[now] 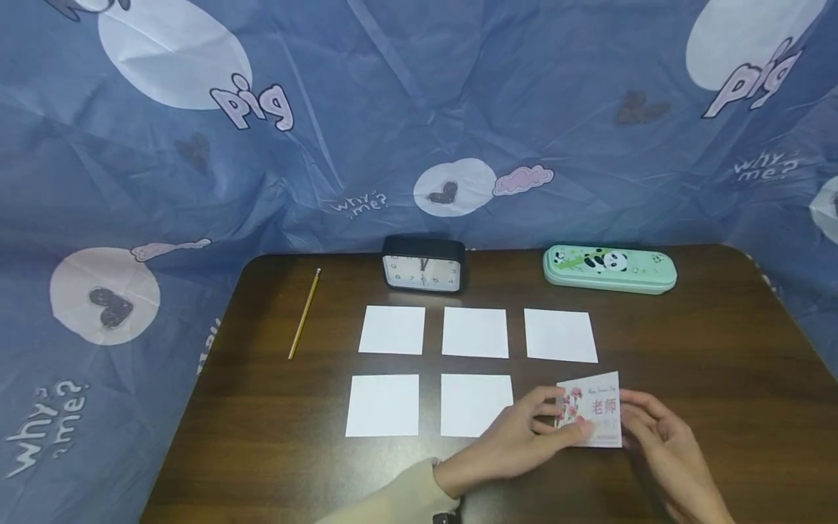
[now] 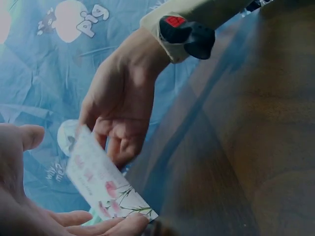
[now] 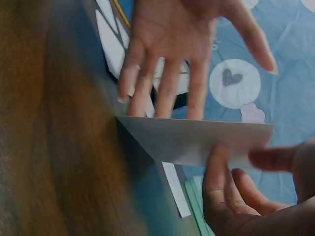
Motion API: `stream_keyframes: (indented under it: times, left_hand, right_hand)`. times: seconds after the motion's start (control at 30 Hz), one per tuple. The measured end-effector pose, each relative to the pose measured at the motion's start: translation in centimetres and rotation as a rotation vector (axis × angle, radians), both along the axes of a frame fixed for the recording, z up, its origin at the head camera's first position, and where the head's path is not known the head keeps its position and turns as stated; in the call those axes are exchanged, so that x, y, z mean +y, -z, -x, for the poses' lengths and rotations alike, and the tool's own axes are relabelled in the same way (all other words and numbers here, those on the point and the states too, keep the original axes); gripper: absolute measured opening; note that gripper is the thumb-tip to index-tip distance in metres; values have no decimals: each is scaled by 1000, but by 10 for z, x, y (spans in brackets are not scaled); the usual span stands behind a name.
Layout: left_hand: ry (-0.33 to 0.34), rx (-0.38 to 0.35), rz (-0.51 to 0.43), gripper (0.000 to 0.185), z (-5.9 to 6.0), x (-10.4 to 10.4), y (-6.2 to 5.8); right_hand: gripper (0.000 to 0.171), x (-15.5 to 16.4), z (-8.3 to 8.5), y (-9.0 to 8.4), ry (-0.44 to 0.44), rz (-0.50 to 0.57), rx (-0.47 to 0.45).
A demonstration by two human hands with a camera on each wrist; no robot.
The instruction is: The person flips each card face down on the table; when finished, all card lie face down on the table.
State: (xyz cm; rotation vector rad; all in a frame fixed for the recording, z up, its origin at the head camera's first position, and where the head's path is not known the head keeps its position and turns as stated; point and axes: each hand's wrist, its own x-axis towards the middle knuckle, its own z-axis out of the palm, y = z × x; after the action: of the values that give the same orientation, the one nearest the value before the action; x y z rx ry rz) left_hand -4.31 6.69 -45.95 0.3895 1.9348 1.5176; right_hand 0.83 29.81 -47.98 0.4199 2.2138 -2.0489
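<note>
Both hands raise the printed card [image 1: 592,411] on edge at the bench's [image 1: 707,364] near right, left hand [image 1: 524,437] with fingers pinching its left edge and right hand [image 1: 661,440] steadying its right edge in a light grip, beside five face-down white cards [image 1: 474,332], so its flowered face shows.

The left hand [image 1: 524,431] was extended from a cream sleeve, its fingers loosely spread and their tips brought together with those of the right hand [image 1: 657,437]. The right hand's fingers were curled inward, thumb opposed in a pinch.
</note>
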Motion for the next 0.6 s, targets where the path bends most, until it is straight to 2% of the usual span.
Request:
stream_keyframes:
  times: [0.1,0.3,0.4,0.5,0.6]
  left_hand:
    - [11,-6,-47,58,3,4,0]
    - [16,29,-149,46,2,7,4]
    - [-5,38,-230,42,2,5,3]
    - [-44,35,-326,43,2,4,2]
    - [-88,28,-404,53,2,2,1]
  right_hand:
    - [29,-7,1,-1,-49,-71,-15]
    - [43,-20,1,-3,-101,-98,26]
    - [48,-23,2,-4,-88,-202,13]
    - [55,-24,3,-6,-73,-321,-47]
    - [60,-25,4,-7,-49,-343,-91]
